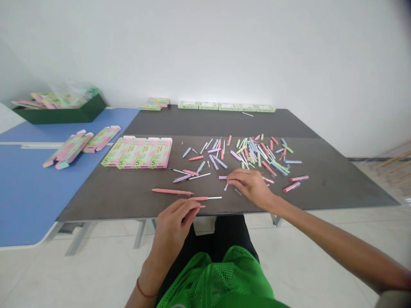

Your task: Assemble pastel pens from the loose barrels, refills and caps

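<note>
On my feed the left hand (pixel 176 226) sits low at the near edge of the dark tabletop (pixel 112 201), its fingers (pixel 192 208) drawn narrow around a slim pink piece (pixel 203 206) whose tip pokes out past them, though from here I can't be sure how firmly it's held. Just above those fingers lies a pink pen barrel with a white refill (pixel 202 198) sticking out of it, and to its left a whole pink pen (pixel 171 192) lies flat. The right hand (pixel 248 186) reaches across the tabletop with its fingers curled down, right beside a short pale pink barrel (pixel 223 177) at the front of the scatter; I cannot tell whether it holds anything. Beyond it spreads a loose heap of pen parts (pixel 257 156) in pink, green, blue and lilac, mixed with white refills. Left of the heap, four printed pink-and-green cartons (pixel 138 153) marked 5 lie side by side. More flat cartons (pixel 67 149) rest on a blue table (pixel 32 192), a green tray (pixel 59 115) holds others, and a row of pale green boxes (pixel 224 107) lines the far edge. A red cord (pixel 144 291) circles the left wrist.
</note>
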`<control>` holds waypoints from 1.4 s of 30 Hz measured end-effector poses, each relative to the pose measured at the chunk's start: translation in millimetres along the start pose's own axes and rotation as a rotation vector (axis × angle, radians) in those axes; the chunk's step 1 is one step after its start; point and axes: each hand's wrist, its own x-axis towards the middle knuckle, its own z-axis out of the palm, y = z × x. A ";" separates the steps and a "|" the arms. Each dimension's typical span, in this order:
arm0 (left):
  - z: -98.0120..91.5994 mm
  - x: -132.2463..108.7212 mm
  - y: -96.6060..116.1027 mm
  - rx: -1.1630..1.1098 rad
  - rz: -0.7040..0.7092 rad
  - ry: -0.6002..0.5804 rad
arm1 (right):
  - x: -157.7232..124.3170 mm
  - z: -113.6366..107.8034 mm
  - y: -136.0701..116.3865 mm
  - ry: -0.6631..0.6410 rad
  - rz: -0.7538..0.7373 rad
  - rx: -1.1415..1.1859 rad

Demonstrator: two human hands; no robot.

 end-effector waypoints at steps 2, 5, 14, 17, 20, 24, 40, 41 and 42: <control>2.0 2.9 4.9 -0.036 -0.002 0.040 | -2.4 -1.5 -8.9 0.040 0.123 0.198; 5.6 5.9 13.0 -0.098 -0.043 0.051 | -9.3 1.3 -20.2 0.037 0.320 0.450; 8.2 8.8 37.9 -0.139 -0.031 0.088 | -24.2 7.1 -54.5 -0.050 0.459 0.816; 7.2 10.2 42.1 -0.124 -0.008 0.092 | -25.4 4.7 -58.7 -0.070 0.477 0.854; 7.9 11.5 43.1 -0.120 0.005 0.084 | -26.3 4.4 -59.9 -0.075 0.476 0.860; 10.4 11.7 42.1 -0.103 0.027 0.051 | -26.0 6.2 -60.4 -0.070 0.454 0.824; 18.2 19.3 36.0 -0.142 0.081 0.002 | -24.2 16.1 -63.8 -0.093 0.622 1.025; 18.5 19.8 36.7 -0.145 0.072 -0.014 | -24.8 16.5 -63.5 -0.100 0.620 1.017; 18.6 20.1 37.6 -0.148 0.061 -0.033 | -25.5 16.3 -62.7 -0.100 0.610 1.001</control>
